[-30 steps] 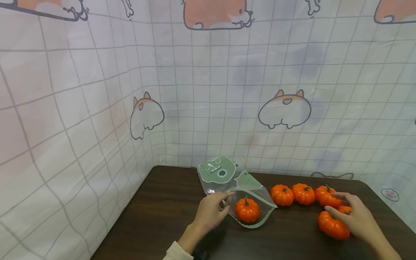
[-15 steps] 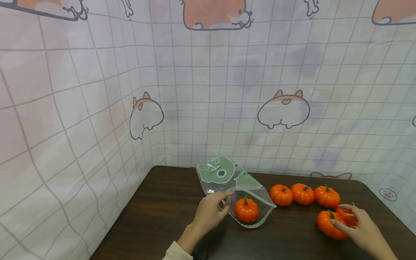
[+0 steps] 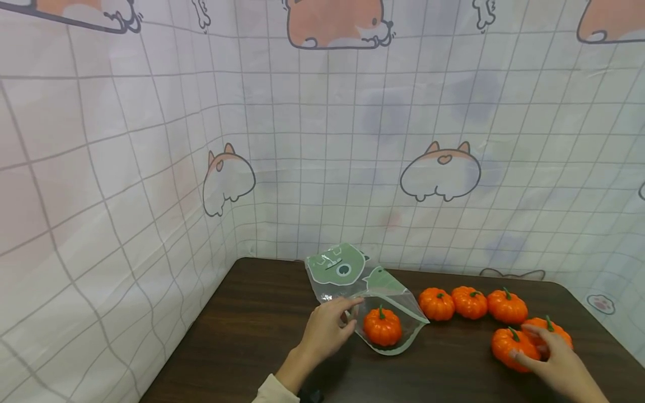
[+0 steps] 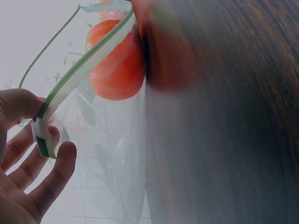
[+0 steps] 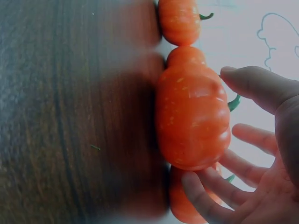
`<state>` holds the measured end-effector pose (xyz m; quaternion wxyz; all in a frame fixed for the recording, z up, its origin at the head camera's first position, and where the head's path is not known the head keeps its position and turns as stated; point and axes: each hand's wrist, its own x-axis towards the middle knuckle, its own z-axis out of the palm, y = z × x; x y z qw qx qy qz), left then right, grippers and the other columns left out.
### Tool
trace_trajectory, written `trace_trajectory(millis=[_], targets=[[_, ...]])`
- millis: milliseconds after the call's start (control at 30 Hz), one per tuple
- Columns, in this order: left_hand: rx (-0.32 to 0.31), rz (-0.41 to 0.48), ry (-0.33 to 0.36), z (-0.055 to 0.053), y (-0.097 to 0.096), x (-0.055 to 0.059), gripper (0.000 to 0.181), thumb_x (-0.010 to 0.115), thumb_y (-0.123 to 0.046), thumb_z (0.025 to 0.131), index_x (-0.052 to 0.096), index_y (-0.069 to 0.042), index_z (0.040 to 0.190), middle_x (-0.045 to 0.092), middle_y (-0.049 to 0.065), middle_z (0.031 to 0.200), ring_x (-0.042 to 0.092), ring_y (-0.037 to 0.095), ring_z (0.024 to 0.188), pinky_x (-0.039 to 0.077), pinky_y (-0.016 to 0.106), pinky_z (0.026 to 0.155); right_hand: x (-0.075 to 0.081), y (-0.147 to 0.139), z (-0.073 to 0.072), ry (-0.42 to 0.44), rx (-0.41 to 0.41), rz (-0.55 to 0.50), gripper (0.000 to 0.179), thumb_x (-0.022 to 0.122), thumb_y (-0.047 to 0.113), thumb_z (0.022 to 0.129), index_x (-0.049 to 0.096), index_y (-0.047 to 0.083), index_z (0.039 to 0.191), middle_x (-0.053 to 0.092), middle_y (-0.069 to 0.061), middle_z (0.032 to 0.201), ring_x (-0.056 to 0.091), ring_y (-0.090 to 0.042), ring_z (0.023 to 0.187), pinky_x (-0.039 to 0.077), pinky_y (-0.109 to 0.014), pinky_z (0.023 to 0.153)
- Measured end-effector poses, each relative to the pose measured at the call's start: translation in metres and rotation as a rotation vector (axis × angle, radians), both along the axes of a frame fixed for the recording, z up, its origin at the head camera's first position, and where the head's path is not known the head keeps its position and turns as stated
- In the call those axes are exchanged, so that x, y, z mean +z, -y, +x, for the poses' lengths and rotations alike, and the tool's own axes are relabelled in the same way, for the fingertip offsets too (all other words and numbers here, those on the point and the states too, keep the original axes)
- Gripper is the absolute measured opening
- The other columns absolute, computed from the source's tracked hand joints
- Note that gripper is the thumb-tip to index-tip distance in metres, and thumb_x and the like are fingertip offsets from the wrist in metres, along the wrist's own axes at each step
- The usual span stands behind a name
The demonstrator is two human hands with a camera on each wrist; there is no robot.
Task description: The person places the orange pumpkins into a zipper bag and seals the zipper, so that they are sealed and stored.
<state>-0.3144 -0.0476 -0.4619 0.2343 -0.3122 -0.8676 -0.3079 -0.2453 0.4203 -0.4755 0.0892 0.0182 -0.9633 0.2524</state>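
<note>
My left hand (image 3: pixel 330 326) pinches the rim of a clear zip bag (image 4: pixel 86 58) with green trim, close to its white slider (image 4: pixel 36 130). The bag (image 3: pixel 339 290) lies with its mouth spread apart, and a small orange pumpkin (image 3: pixel 382 326) sits inside. On the right, my right hand (image 3: pixel 554 358) is at the nearest pumpkin (image 3: pixel 510 347), thumb on its near side and fingers reaching behind it. In the right wrist view, this pumpkin (image 5: pixel 192 116) stands between the spread thumb and fairly straight fingers; firm contact cannot be made out.
Behind the right hand stands another pumpkin (image 3: pixel 561 333), partly covered. Three more pumpkins (image 3: pixel 471 303) form a row toward the back of the dark wooden table (image 3: pixel 242 324). A white grid-patterned cloth (image 3: pixel 322 168) with cartoon dogs hangs along the back and left.
My right hand has come down and toward me, from above the rear right pumpkins to around the nearest one. The left hand, the bag and the pumpkins stay in place.
</note>
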Motion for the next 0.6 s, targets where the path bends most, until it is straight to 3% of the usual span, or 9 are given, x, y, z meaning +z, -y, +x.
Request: trace_trajectory(millis=[200,600], targets=[[0.006,-0.01,0.007,0.0002,-0.0001,0.0,0.044,0.08,-0.012,0.085,0.073,-0.023,0.127,0.072,-0.008,0.092,0.061,0.003,0.074,0.047,0.015,0.065,-0.0033,0.0022,-0.0016,0.042,0.003,0.021,0.081,0.072,0.046,0.093,0.044,-0.011,0.143,0.04,-0.045,0.141,0.045,-0.065,0.121,0.045,-0.072,0.086],[-0.004,-0.011,-0.004,0.0006,0.0,0.0008,0.043,0.079,-0.01,0.085,0.073,-0.02,0.127,0.071,-0.007,0.09,0.062,0.005,0.073,0.045,0.015,0.064,-0.0049,0.0081,-0.0074,0.12,0.006,0.041,0.089,0.071,0.053,0.091,0.041,-0.01,0.146,0.036,-0.047,0.145,0.043,-0.068,0.123,0.044,-0.073,0.088]])
